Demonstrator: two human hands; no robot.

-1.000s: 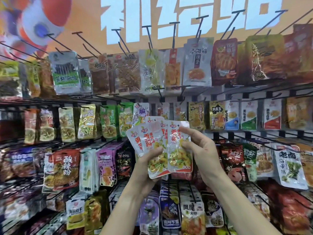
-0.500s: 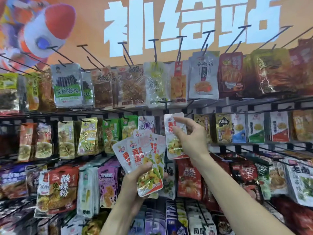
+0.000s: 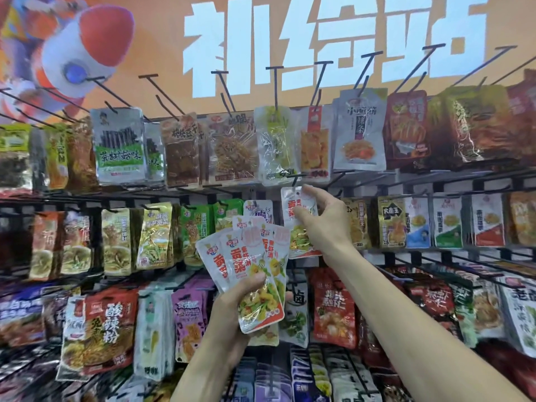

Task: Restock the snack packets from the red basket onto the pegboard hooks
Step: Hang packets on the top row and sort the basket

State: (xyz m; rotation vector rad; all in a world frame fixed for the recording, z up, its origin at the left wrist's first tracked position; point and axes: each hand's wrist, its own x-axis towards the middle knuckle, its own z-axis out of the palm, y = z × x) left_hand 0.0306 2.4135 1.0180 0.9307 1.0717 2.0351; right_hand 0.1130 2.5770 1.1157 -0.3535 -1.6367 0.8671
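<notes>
My left hand (image 3: pixel 232 303) grips a fanned bunch of white snack packets (image 3: pixel 246 271) with red lettering and yellow-green food pictures, held in front of the middle rows. My right hand (image 3: pixel 324 224) pinches a single packet of the same kind (image 3: pixel 293 210) by its upper part and holds it up at a black hook (image 3: pixel 295 181) in the second row. Whether the packet's hole is on the hook I cannot tell. The red basket is out of view.
The pegboard wall carries rows of hanging packets: a silver-green pack (image 3: pixel 119 146) upper left, a red noodle pack (image 3: pixel 107 323) lower left, a red pack (image 3: pixel 333 311) under my right arm. Bare black hooks (image 3: pixel 275 82) jut out along the top row before an orange sign.
My right hand took one packet out of the bunch and carried it up and right to the second-row hook. My left hand lowered slightly with the remaining packets. The view tilted upward.
</notes>
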